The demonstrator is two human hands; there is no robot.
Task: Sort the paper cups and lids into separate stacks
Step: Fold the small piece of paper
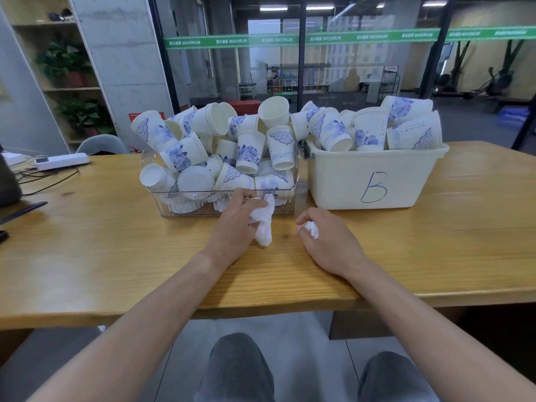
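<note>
On my far left a white power strip point(62, 161) lies on the tabletop point(116, 242), well apart from the work. Next comes the clear bin point(174, 208), heaped with blue-patterned paper cups point(248, 153) lying every way, with what I take to be white lids point(185, 203) packed along its bottom, though the wall blurs them. Just in front of it my left hand point(235, 224) is curled round a crumpled white tissue point(264, 224). My right hand point(324, 239) pinches a smaller white wad point(311, 229) in curled fingers. Further right the cream tub marked B point(374, 184) holds more cups. Nothing is stacked yet. I would set both wads down to one side first, then lift cups from the top of the heap so none tumble, nesting them upright.
</note>
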